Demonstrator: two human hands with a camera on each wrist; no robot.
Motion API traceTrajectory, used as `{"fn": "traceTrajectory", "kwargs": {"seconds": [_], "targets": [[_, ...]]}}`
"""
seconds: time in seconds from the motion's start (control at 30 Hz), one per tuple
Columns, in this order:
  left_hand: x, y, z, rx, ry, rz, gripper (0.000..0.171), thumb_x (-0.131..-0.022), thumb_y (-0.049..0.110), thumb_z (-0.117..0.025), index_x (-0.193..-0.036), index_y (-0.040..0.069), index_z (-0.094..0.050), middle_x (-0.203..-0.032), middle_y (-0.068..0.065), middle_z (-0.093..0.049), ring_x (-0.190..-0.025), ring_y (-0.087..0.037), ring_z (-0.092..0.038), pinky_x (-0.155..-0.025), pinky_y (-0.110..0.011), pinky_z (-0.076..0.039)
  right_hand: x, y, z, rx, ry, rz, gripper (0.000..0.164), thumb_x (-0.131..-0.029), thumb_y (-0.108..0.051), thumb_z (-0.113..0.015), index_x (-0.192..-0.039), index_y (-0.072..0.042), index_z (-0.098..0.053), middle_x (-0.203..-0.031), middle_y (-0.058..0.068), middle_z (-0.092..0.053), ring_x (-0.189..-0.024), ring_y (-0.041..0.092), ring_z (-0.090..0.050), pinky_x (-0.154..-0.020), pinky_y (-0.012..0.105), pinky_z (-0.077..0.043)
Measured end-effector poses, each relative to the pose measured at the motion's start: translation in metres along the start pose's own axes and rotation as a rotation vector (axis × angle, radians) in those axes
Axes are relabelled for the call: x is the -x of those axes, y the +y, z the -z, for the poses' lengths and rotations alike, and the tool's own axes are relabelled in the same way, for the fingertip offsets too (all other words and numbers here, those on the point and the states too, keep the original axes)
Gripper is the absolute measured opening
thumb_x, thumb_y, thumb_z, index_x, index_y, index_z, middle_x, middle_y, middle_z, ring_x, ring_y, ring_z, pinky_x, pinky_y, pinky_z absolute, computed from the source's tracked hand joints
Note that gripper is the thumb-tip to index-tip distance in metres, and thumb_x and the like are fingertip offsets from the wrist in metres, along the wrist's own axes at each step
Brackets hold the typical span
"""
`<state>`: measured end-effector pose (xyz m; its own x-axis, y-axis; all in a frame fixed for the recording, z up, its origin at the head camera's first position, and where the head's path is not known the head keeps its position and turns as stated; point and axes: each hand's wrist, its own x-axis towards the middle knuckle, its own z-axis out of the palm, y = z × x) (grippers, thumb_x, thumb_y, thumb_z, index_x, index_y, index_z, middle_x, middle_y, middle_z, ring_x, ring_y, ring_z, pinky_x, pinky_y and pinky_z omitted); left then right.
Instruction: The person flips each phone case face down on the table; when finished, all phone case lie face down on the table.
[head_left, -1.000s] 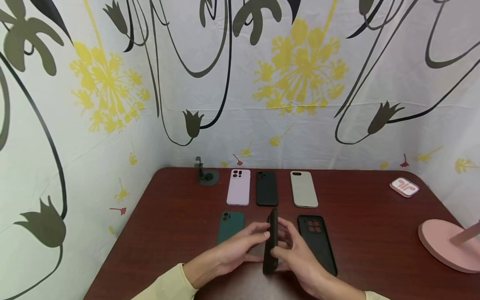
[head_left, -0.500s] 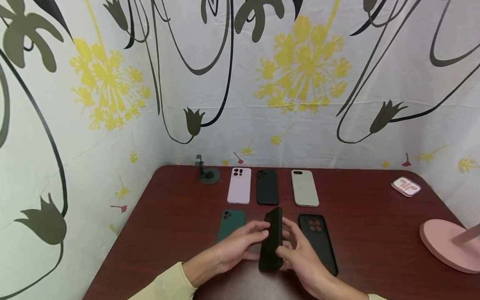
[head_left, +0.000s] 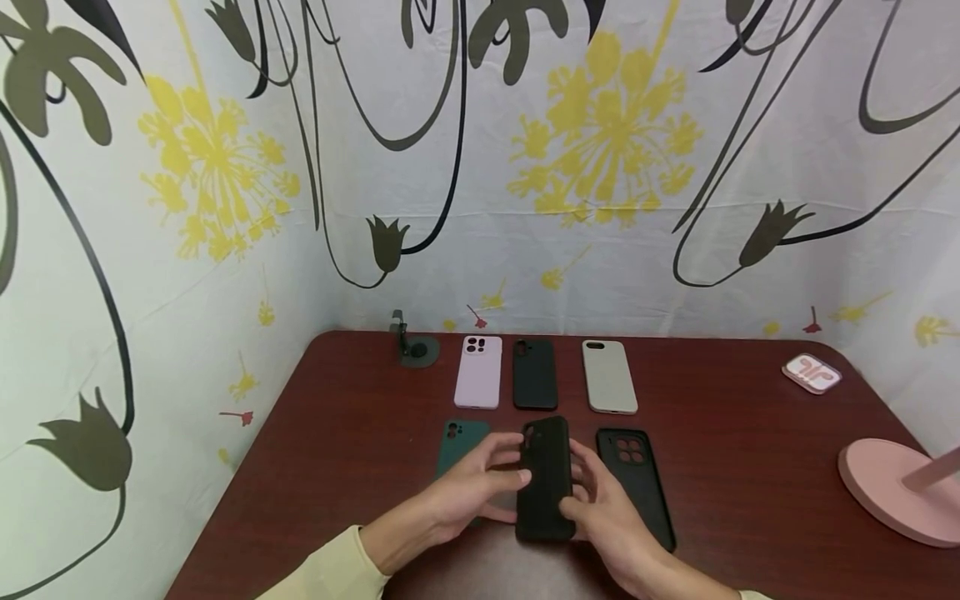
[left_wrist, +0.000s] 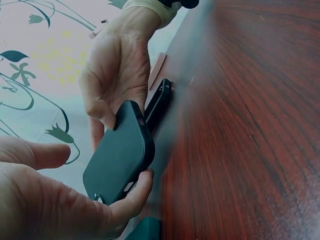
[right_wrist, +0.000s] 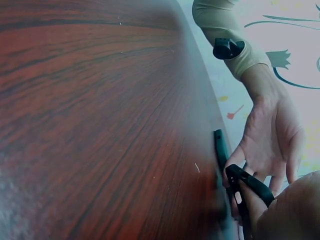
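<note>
A black phone case (head_left: 546, 479) with a camera cutout at its upper left is held up in front of me, its back facing the head camera. My right hand (head_left: 611, 517) grips its right side, thumb on the lower edge. My left hand (head_left: 465, 496) holds the left side; in the left wrist view its fingers (left_wrist: 141, 192) curl under the case's end, while the thumb stands apart. The right wrist view shows the case (right_wrist: 261, 189) edge-on, partly hidden by the hand. A teal phone case (head_left: 459, 442) lies behind my left hand, and another black phone case (head_left: 647, 496) beside my right.
Lilac (head_left: 477, 375), dark (head_left: 535, 375) and pale grey (head_left: 609, 379) phone cases form the back row. A small dark stand (head_left: 417, 352) is left of them. A white-and-pink item (head_left: 812, 373) and a pink round base (head_left: 896, 492) sit right on the brown table (head_left: 750, 467).
The held black phone case has turned from nearly edge-on to showing its back and camera cutout. Both hands stay around it in nearly the same place.
</note>
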<state>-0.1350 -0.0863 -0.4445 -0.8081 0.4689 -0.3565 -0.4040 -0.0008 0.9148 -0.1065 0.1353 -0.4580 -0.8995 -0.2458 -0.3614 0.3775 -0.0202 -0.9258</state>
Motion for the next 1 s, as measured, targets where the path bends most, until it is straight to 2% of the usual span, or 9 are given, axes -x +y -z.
{"fn": "traceTrajectory", "kwargs": {"seconds": [0.27, 0.43, 0.63, 0.73, 0.8, 0.87, 1.0], "targets": [[0.000, 0.001, 0.002, -0.021, 0.028, -0.005, 0.070, -0.104, 0.021, -0.068, -0.163, 0.011, -0.030, -0.163, -0.023, -0.037, -0.141, -0.039, -0.054, -0.093, -0.058, -0.064, -0.005, 0.001, -0.001, 0.038, 0.046, -0.013, 0.085, -0.094, 0.009, -0.051, -0.169, -0.012, -0.014, -0.158, 0.029, -0.041, -0.132, 0.035, -0.063, -0.085, 0.047, -0.066], [-0.003, -0.001, 0.005, -0.062, 0.054, -0.050, 0.077, -0.101, 0.008, -0.069, -0.164, 0.012, -0.025, -0.162, -0.025, -0.034, -0.136, -0.038, -0.055, -0.087, -0.053, -0.066, -0.014, 0.003, 0.003, 0.157, 0.053, -0.029, 0.079, -0.097, 0.007, -0.056, -0.167, -0.007, -0.023, -0.155, 0.028, -0.046, -0.121, 0.029, -0.068, -0.082, 0.045, -0.065], [-0.009, -0.003, 0.011, -0.201, 0.094, -0.113, 0.072, -0.100, 0.000, -0.067, -0.162, 0.014, -0.034, -0.154, -0.023, -0.043, -0.122, -0.031, -0.061, -0.076, -0.045, -0.068, -0.018, 0.003, 0.012, 0.237, -0.021, -0.025, 0.078, -0.098, -0.001, -0.069, -0.164, 0.001, -0.027, -0.148, 0.027, -0.051, -0.115, 0.023, -0.069, -0.088, 0.044, -0.066], [-0.013, -0.002, 0.012, -0.300, 0.102, -0.153, 0.069, -0.099, -0.002, -0.068, -0.160, 0.014, -0.038, -0.149, -0.021, -0.049, -0.119, -0.030, -0.063, -0.072, -0.044, -0.068, -0.018, 0.002, 0.015, 0.273, -0.036, -0.001, 0.080, -0.096, -0.002, -0.074, -0.162, 0.003, -0.030, -0.142, 0.026, -0.054, -0.111, 0.022, -0.070, -0.085, 0.043, -0.067], [-0.014, -0.002, 0.012, -0.372, 0.110, -0.170, 0.069, -0.098, -0.003, -0.069, -0.158, 0.014, -0.040, -0.146, -0.019, -0.051, -0.116, -0.029, -0.065, -0.070, -0.042, -0.068, -0.018, 0.001, 0.016, 0.337, -0.025, 0.027, 0.080, -0.093, -0.003, -0.077, -0.161, 0.003, -0.035, -0.137, 0.024, -0.057, -0.106, 0.022, -0.070, -0.078, 0.042, -0.067], [-0.016, -0.003, 0.012, -0.431, 0.119, -0.177, 0.069, -0.097, -0.004, -0.070, -0.157, 0.014, -0.041, -0.143, -0.018, -0.053, -0.114, -0.029, -0.065, -0.067, -0.041, -0.067, -0.018, 0.001, 0.016, 0.452, 0.001, 0.067, 0.080, -0.089, -0.005, -0.082, -0.157, 0.001, -0.041, -0.130, 0.018, -0.061, -0.100, 0.019, -0.068, -0.072, 0.039, -0.064], [-0.019, -0.005, 0.010, -0.498, 0.135, -0.182, 0.071, -0.094, -0.007, -0.072, -0.155, 0.013, -0.042, -0.137, -0.016, -0.055, -0.111, -0.028, -0.064, -0.060, -0.038, -0.065, -0.020, -0.001, 0.015, 0.665, 0.035, 0.138, 0.078, -0.083, -0.007, -0.089, -0.151, 0.000, -0.050, -0.119, 0.010, -0.062, -0.092, 0.016, -0.064, -0.067, 0.031, -0.056]]}}
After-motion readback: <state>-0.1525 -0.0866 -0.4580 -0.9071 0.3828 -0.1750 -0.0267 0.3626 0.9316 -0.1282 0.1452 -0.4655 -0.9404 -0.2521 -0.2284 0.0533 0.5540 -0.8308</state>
